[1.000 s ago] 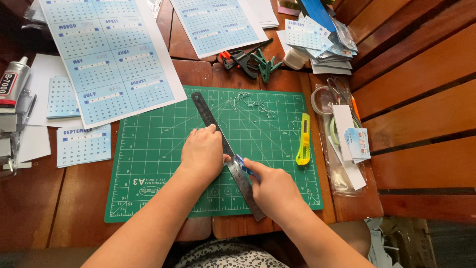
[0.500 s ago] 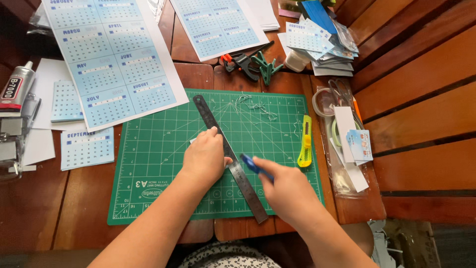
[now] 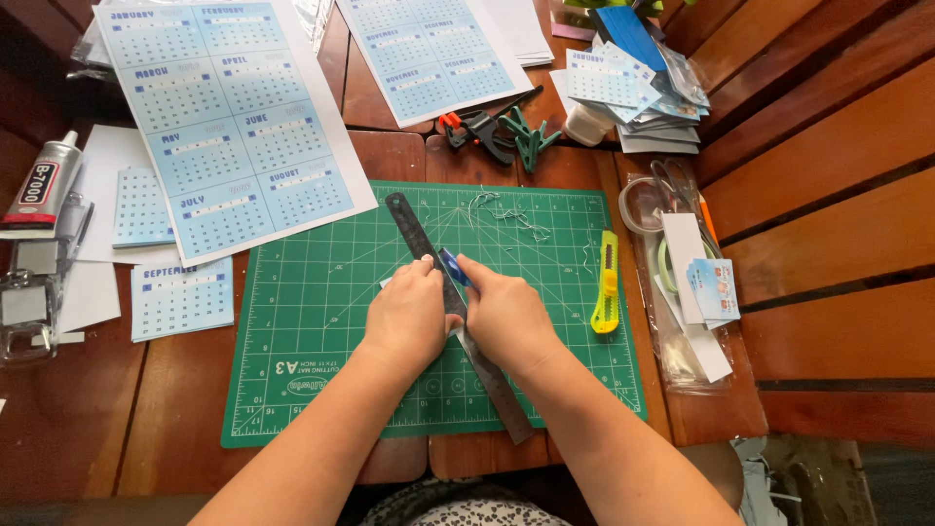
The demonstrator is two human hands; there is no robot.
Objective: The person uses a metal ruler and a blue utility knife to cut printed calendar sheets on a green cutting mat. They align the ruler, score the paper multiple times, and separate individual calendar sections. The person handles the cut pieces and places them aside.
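— What's on the green cutting mat (image 3: 321, 321)?

— A dark metal ruler (image 3: 487, 370), lying slantwise from upper left down toward the person.

— And the hands?

— Left hand (image 3: 407, 317) presses flat on the ruler's left side, fingers curled down. Right hand (image 3: 506, 314) sits just right of its edge, fingers closed around a small blue knife (image 3: 454, 266).

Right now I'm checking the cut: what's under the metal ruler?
Under the metal ruler lies the green cutting mat. A corner of pale paper shows beside the left hand; the rest is covered by both hands. The right hand holds a blue knife.
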